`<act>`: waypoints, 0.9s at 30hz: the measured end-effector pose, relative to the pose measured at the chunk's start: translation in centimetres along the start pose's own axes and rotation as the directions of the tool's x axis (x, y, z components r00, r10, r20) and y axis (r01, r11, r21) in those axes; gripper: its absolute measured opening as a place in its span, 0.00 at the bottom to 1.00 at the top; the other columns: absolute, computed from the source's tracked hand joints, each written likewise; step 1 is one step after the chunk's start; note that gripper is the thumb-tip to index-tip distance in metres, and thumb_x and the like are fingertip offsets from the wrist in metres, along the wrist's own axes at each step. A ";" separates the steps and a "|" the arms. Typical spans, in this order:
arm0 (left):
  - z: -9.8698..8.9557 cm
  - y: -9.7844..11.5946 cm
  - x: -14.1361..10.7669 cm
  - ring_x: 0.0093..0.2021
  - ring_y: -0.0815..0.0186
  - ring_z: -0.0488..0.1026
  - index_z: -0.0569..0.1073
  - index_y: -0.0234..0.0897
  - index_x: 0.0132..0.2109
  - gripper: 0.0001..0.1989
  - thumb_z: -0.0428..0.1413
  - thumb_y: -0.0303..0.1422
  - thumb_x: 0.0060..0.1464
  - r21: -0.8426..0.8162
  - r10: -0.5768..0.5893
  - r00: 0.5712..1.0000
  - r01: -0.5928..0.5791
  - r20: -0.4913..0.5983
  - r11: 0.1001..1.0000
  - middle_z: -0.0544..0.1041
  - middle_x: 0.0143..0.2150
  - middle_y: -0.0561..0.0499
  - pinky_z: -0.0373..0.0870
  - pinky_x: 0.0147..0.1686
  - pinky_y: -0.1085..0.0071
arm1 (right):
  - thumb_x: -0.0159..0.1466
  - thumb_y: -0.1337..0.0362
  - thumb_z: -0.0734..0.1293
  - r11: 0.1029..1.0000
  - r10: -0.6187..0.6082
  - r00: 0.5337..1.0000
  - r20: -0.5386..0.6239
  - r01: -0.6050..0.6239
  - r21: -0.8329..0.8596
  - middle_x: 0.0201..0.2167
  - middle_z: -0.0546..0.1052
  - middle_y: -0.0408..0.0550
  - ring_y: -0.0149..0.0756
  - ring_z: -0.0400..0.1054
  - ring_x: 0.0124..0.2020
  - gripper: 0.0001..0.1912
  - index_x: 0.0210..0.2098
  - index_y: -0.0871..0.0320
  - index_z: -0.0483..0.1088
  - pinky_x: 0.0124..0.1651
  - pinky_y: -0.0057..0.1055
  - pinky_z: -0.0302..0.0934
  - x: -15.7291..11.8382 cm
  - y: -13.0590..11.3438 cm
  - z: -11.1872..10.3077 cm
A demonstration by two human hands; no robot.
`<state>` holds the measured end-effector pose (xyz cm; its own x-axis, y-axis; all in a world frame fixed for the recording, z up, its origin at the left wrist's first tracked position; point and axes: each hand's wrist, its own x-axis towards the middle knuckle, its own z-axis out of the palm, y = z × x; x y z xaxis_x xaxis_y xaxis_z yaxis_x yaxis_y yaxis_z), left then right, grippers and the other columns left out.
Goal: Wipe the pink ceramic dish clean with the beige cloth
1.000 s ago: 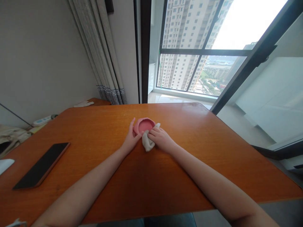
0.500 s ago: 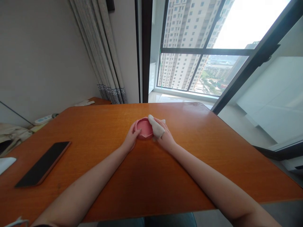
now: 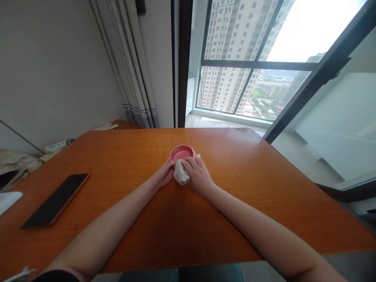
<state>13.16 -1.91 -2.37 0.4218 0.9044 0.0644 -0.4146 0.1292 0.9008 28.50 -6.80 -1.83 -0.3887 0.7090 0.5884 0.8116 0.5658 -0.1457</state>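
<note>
Cloth of soft off-white fabric (image 3: 181, 174) is bunched beneath the right hand (image 3: 200, 174), whose fingers curl over it and press it against the near side of a round, faceted pink dish (image 3: 182, 152). The left hand (image 3: 166, 172) is closed around the dish's left and near edge; how far its fingers reach underneath cannot be told. The dish is between both hands, hollow side showing, over the middle of an orange-brown wooden table (image 3: 235, 203); whether it touches the wood is hidden. Cloth and right hand cover part of its near rim.

Bare tabletop surrounds the hands. Well apart to the left lies a black flat rectangular slab with a reddish edge (image 3: 55, 201), then a white flat object cut off by the view (image 3: 8, 201). A thin white cable (image 3: 23, 273) is at the near left corner. Beyond the far edge hang grey patterned curtains (image 3: 125, 58), beside a dark-framed window (image 3: 252, 64).
</note>
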 end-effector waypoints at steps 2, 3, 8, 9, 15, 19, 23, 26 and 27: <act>0.1 0.4 -0.2 0.54 0.52 0.69 0.66 0.33 0.56 0.28 0.51 0.47 0.54 -0.083 -0.086 0.993 0.093 0.085 0.992 0.74 0.51 0.42 0.66 0.53 0.57 | 0.62 0.65 0.60 0.999 -0.044 0.999 -0.011 0.044 0.007 0.43 0.70 0.54 0.43 0.58 0.41 0.14 0.47 0.59 0.68 0.52 0.44 0.54 0.2 1.1 -0.3; 0.1 0.7 -0.2 0.54 0.52 0.69 0.66 0.34 0.56 0.30 0.48 0.51 0.55 -0.125 -0.124 0.986 0.138 0.112 0.983 0.73 0.52 0.42 0.66 0.52 0.56 | 0.62 0.66 0.60 0.995 -0.094 0.996 -0.002 0.094 0.021 0.41 0.70 0.53 0.42 0.59 0.41 0.12 0.45 0.59 0.69 0.52 0.44 0.55 0.3 1.7 -0.5; -0.9 0.9 0.1 0.54 0.54 0.69 0.68 0.33 0.55 0.27 0.47 0.48 0.56 -0.176 -0.255 0.961 0.271 0.106 0.946 0.73 0.54 0.41 0.68 0.50 0.59 | 0.62 0.67 0.60 0.961 -0.265 0.963 0.039 0.260 0.098 0.42 0.71 0.52 0.41 0.61 0.45 0.14 0.47 0.57 0.67 0.52 0.42 0.56 0.4 3.8 -1.1; -1.1 0.8 0.2 0.54 0.54 0.69 0.68 0.33 0.55 0.26 0.48 0.47 0.57 -0.189 -0.248 0.964 0.263 0.096 0.946 0.72 0.54 0.42 0.68 0.50 0.59 | 0.62 0.66 0.60 0.963 -0.254 0.967 0.033 0.250 0.100 0.44 0.71 0.53 0.41 0.60 0.46 0.15 0.49 0.57 0.67 0.52 0.42 0.56 0.4 3.8 -1.1; -1.3 -0.3 0.8 0.57 0.59 0.67 0.71 0.33 0.52 0.23 0.48 0.44 0.58 -0.330 -0.107 0.993 0.114 0.042 0.937 0.74 0.52 0.45 0.62 0.58 0.62 | 0.61 0.66 0.62 0.993 -0.116 0.992 -0.040 0.117 0.006 0.57 0.66 0.52 0.47 0.54 0.54 0.24 0.57 0.60 0.61 0.57 0.43 0.51 0.1 1.8 0.1; -1.2 -0.4 0.8 0.58 0.57 0.65 0.71 0.31 0.51 0.22 0.50 0.43 0.57 -0.308 -0.121 0.989 0.141 0.082 0.941 0.74 0.52 0.43 0.59 0.60 0.60 | 0.64 0.66 0.59 0.987 -0.154 0.988 -0.001 0.154 -0.053 0.52 0.70 0.52 0.44 0.56 0.51 0.16 0.51 0.58 0.66 0.52 0.41 0.52 0.0 1.3 0.4; -0.8 0.5 0.4 0.58 0.55 0.65 0.66 0.35 0.56 0.23 0.53 0.40 0.55 -0.189 -0.129 0.982 0.153 0.137 0.970 0.69 0.58 0.42 0.63 0.57 0.56 | 0.67 0.66 0.57 0.968 -0.244 0.966 0.082 0.248 -0.041 0.43 0.74 0.50 0.41 0.59 0.48 0.11 0.41 0.56 0.70 0.49 0.38 0.53 0.4 2.9 -0.9; -0.7 1.1 0.0 0.57 0.53 0.66 0.62 0.41 0.59 0.26 0.55 0.37 0.54 -0.126 -0.109 0.979 0.131 0.170 0.983 0.66 0.60 0.43 0.66 0.53 0.54 | 0.66 0.66 0.58 0.961 -0.274 0.956 0.104 0.275 0.007 0.44 0.73 0.50 0.40 0.58 0.50 0.10 0.42 0.56 0.70 0.49 0.37 0.54 0.6 4.0 -1.7; -0.7 1.2 0.0 0.57 0.53 0.67 0.62 0.40 0.59 0.26 0.55 0.37 0.54 -0.123 -0.111 0.980 0.133 0.167 0.984 0.67 0.60 0.43 0.67 0.52 0.55 | 0.66 0.66 0.59 0.962 -0.273 0.956 0.106 0.272 0.022 0.45 0.73 0.50 0.40 0.57 0.51 0.10 0.43 0.56 0.70 0.50 0.37 0.54 0.7 4.1 -1.8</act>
<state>12.07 -1.45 -1.64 0.5938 0.8039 0.0343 -0.4506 0.2969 0.8419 32.31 -4.74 -0.58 -0.6394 0.5678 0.5184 0.6652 0.7466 0.0026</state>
